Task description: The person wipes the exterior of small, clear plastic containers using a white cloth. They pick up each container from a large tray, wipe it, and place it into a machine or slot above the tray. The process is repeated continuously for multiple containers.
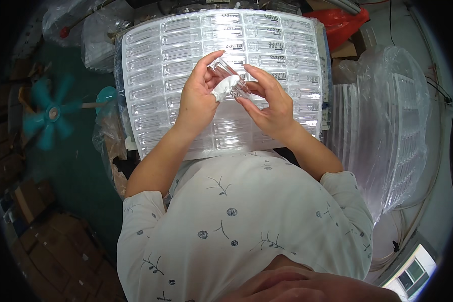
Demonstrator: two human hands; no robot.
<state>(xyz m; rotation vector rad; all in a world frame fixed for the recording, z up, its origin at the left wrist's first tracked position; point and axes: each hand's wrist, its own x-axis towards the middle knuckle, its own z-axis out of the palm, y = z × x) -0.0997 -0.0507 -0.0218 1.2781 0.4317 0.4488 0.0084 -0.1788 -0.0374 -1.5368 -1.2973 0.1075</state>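
Between my hands is a clear plastic tube (243, 89), tilted with its upper end to the left. My left hand (196, 96) grips the tube's upper part and also holds a crumpled white cloth (226, 87), which lies against the tube's side. The fingers of my right hand (273, 100) pinch the lower right end. Below both hands lies a white plastic tray (232, 111) with rows of clear tubes. The tubes (266, 46) in the right-hand columns bear dark printing; those (181, 38) in the left columns show none.
Wrapped in clear plastic, several upright trays (373, 124) stand at the right. To the left are a teal fan (53, 113) and clear plastic bags (102, 41). A red bag (339, 28) lies at the back right. Cardboard boxes (60, 256) fill the lower left.
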